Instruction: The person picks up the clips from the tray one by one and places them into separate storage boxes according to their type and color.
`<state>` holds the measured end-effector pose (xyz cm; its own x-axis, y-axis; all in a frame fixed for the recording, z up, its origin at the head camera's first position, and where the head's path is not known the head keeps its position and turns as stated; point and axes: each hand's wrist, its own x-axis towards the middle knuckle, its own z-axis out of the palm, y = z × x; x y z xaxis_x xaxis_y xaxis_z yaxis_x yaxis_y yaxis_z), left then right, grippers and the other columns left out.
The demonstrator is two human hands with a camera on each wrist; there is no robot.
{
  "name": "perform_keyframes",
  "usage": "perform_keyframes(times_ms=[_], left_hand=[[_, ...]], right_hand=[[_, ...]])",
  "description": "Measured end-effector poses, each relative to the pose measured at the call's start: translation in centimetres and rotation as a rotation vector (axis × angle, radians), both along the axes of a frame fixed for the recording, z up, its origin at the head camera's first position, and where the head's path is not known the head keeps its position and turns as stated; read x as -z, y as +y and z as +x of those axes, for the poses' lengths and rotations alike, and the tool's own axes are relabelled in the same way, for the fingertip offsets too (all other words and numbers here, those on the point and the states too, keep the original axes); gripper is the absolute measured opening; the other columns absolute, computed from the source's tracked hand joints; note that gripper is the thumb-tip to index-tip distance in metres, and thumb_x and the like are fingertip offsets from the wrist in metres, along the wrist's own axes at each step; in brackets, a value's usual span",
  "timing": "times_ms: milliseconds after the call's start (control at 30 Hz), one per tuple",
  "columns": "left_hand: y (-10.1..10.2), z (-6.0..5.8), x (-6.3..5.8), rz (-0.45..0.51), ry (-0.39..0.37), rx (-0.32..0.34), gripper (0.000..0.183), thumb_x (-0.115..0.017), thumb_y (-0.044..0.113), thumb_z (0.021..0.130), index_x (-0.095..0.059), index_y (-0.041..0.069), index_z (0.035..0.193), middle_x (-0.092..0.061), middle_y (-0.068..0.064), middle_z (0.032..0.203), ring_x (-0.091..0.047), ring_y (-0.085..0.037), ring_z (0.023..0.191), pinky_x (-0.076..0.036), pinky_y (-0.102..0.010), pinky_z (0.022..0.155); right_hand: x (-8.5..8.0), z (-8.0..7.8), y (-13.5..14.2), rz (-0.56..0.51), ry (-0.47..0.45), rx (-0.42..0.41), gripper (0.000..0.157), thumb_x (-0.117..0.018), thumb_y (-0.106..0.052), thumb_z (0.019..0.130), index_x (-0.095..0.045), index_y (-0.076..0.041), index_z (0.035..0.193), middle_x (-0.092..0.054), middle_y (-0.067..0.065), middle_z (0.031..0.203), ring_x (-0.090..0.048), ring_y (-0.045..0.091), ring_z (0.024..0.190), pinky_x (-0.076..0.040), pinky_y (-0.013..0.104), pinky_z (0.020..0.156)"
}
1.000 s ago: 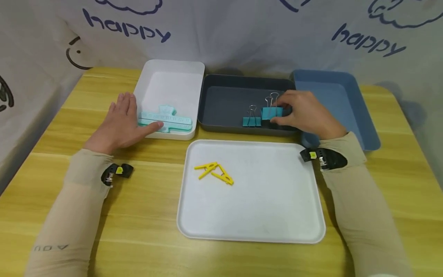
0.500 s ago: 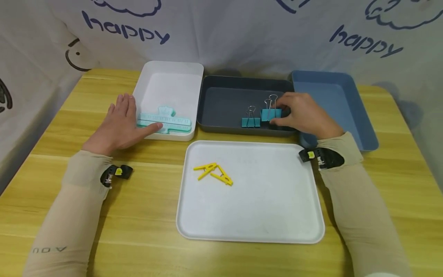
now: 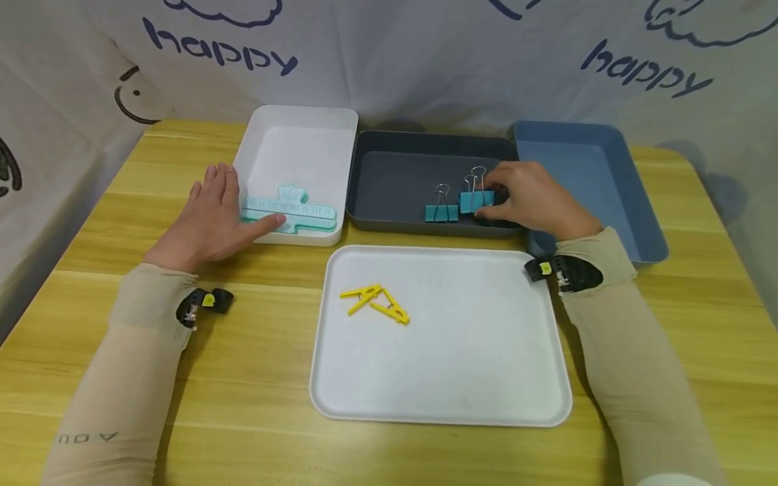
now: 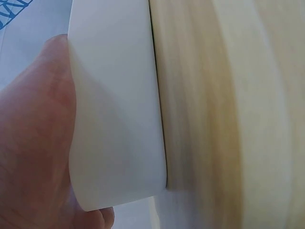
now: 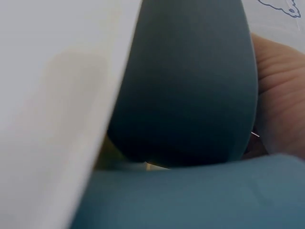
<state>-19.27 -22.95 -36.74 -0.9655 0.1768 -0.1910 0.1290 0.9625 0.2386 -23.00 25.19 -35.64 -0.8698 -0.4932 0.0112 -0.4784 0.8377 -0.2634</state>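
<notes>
My right hand (image 3: 541, 199) reaches into the dark grey tray (image 3: 389, 175) and pinches a teal binder clip (image 3: 474, 201), its wire handles pointing up. Just left of it, a second teal binder clip (image 3: 441, 214) stands in the same tray. My left hand (image 3: 209, 219) lies with fingers extended at the left side of the white tray (image 3: 310, 148). Its thumb crosses the front rim over a mint-green ruler-marked clip (image 3: 313, 214); whether they touch I cannot tell. The left wrist view shows that hand (image 4: 35, 133) against the tray's wall. In the right wrist view, the dark tray's wall (image 5: 190, 81) hides the pinched clip.
Two yellow clothespins (image 3: 389, 307) lie at the upper left of a large white tray (image 3: 474, 358) in front. To the right stands a blue tray (image 3: 577, 162), partly under my right wrist. Behind the wooden table (image 3: 255, 378) hangs a printed white cloth (image 3: 389, 61).
Both hands stay almost where they were. The pinched binder clip tilts slightly and sits a touch lower than a second ago. The head view shifts slightly.
</notes>
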Motion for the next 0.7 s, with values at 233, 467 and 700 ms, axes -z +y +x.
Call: perform_keyframes(times_ms=[233,467,700], left_hand=[[0.06,-0.01,-0.01,-0.002,-0.008,-0.003,0.127,-0.043,0.081,0.092,0.016,-0.008,0.159,0.019,-0.033,0.168,0.015,-0.05,0.159,0.004,-0.066,0.13],[0.06,-0.17,0.13,-0.019,-0.022,-0.006,0.128,-0.041,0.083,0.092,0.017,-0.009,0.158,0.022,-0.031,0.168,0.016,-0.049,0.159,0.004,-0.065,0.131],[0.04,-0.24,0.2,-0.022,-0.027,-0.012,0.128,-0.041,0.084,0.091,0.017,-0.008,0.158,0.023,-0.03,0.167,0.017,-0.049,0.159,0.004,-0.065,0.131]], right_hand=[[0.41,-0.27,0.13,0.005,0.006,-0.019,0.04,-0.083,-0.024,0.089,-0.074,0.0,0.119,-0.072,0.019,0.116,-0.07,0.029,0.089,-0.06,0.048,0.08],[0.74,-0.44,0.12,0.011,-0.01,-0.023,0.038,-0.083,-0.023,0.089,-0.074,-0.001,0.118,-0.072,0.018,0.113,-0.069,0.028,0.088,-0.06,0.047,0.08],[1.03,-0.42,0.16,-0.004,-0.034,-0.024,0.036,-0.082,-0.022,0.089,-0.074,-0.001,0.118,-0.071,0.017,0.108,-0.067,0.026,0.084,-0.059,0.047,0.08]])
